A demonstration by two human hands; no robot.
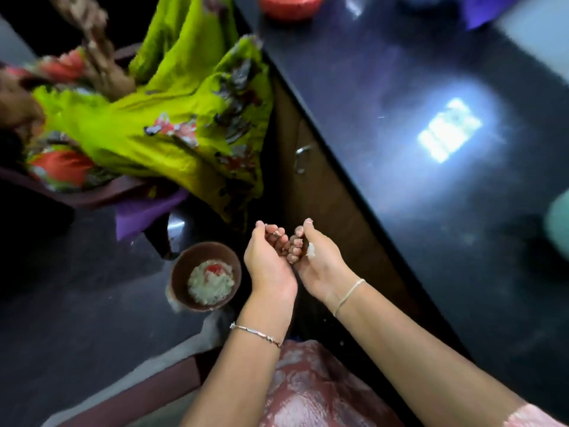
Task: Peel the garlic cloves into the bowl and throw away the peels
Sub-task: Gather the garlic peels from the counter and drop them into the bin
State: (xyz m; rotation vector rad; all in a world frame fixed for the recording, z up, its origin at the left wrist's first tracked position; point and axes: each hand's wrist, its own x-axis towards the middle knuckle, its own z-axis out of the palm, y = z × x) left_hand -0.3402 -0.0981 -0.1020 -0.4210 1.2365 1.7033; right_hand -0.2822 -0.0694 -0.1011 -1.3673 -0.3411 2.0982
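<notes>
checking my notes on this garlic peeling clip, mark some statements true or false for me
1. The left hand and the right hand are both palm up, side by side, with curled fingers. True.
2. The brown container on the floor is empty. False: it holds a pale heap that looks like peels, with a red bit on top.
3. A white peel scrap lies on the right hand's palm. True.
4. The silver bracelet is on the right wrist. False: it is on the left wrist; the right wrist wears a pale band.
5. The red bowl sits on the floor by the hands. False: it is on the dark counter, at the top of the view.
</notes>
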